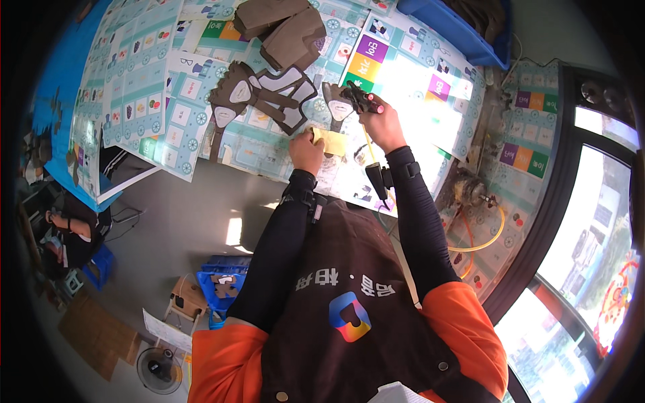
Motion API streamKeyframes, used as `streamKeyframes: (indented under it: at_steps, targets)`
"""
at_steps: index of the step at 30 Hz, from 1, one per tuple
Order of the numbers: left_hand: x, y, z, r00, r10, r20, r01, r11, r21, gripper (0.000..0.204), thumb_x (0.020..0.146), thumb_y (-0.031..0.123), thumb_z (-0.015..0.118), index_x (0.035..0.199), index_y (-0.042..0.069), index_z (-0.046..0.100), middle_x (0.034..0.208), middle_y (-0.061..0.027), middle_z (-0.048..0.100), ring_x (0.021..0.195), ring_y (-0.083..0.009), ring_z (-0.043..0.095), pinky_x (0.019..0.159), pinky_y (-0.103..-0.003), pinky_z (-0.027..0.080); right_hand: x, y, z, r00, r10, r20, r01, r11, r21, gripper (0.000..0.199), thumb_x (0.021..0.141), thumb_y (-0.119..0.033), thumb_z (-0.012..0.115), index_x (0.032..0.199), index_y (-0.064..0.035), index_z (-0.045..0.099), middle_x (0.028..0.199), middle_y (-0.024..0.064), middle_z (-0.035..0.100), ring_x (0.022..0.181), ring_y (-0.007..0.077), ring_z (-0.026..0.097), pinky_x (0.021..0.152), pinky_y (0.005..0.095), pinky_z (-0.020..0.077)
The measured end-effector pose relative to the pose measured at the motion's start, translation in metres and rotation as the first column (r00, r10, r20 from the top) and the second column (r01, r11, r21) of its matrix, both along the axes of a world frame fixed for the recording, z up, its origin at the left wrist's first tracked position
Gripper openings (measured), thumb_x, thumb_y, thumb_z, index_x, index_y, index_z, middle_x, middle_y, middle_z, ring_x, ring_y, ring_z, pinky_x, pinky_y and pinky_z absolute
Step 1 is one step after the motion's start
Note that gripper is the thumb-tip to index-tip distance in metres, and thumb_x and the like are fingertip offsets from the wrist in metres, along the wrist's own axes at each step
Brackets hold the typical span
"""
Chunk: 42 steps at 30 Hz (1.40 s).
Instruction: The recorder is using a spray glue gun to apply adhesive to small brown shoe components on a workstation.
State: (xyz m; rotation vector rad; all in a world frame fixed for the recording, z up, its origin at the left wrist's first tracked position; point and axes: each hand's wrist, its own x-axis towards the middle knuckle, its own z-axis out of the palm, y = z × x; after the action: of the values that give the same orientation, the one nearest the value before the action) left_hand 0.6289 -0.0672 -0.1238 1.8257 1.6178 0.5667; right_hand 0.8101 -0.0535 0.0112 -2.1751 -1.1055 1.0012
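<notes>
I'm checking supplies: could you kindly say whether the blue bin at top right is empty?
Not empty: dark brown material shows inside the blue bin; how full, I cannot tell.

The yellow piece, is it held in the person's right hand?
No, the left hand pinches the yellow piece, while the right hand holds a black tool.

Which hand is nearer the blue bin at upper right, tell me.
Right. The right hand, holding a black tool, is below and left of the blue bin in view; the left hand, holding a yellow piece, is lower and farther left.
</notes>
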Motion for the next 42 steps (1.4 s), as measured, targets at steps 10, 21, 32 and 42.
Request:
streamKeyframes:
  at_steps: [10,21,32,42]
  targets:
    - [0.0,0.0,0.0,1.0,-0.002,0.004,0.002,1.0,0.004,0.026,0.067,0.02,0.069,0.066,-0.003,0.058,0.07,-0.0195,0.059,0.067,-0.0371,0.057,0.062,-0.045,0.044,0.009,-0.001,0.007,0.987,0.161,-0.009,-0.161,0.984,-0.083,0.036,0.072,-0.014,0.056,0.106,-0.0057,0.059,0.087,0.0249,0.061,0.085,0.0417,0.058,0.076,0.0415,0.0467]
    - [0.0,-0.001,-0.001,1.0,-0.003,0.008,0.003,1.0,0.005,0.025,0.067,0.019,0.069,0.066,-0.003,0.057,0.068,-0.0188,0.058,0.066,-0.0367,0.056,0.061,-0.045,0.043,0.016,-0.008,0.019,0.979,0.204,0.02,-0.194,0.954,-0.229,0.036,0.07,-0.014,0.055,0.105,-0.0065,0.06,0.083,0.0243,0.061,0.082,0.0406,0.058,0.074,0.0414,0.0465]
    - [0.0,-0.001,-0.002,0.999,-0.046,0.004,0.046,0.998,-0.041,0.024,0.067,0.018,0.068,0.067,-0.003,0.058,0.068,-0.0187,0.058,0.065,-0.0365,0.057,0.06,-0.044,0.043,0.016,-0.012,0.019,0.973,0.228,0.043,-0.224,0.971,-0.087,0.033,0.07,-0.011,0.056,0.101,-0.0025,0.061,0.076,0.0212,0.061,0.073,0.0335,0.06,0.069,0.0382,0.0468]
    - [0.0,-0.002,0.001,1.0,-0.009,0.018,0.009,1.0,0.012,0.024,0.067,0.018,0.069,0.067,-0.003,0.058,0.068,-0.0183,0.058,0.066,-0.0364,0.057,0.061,-0.044,0.044,0.011,-0.023,0.014,0.993,0.1,0.054,-0.099,0.995,-0.019,0.034,0.07,-0.012,0.053,0.103,-0.0065,0.061,0.084,0.0254,0.06,0.083,0.042,0.058,0.074,0.0422,0.0466]
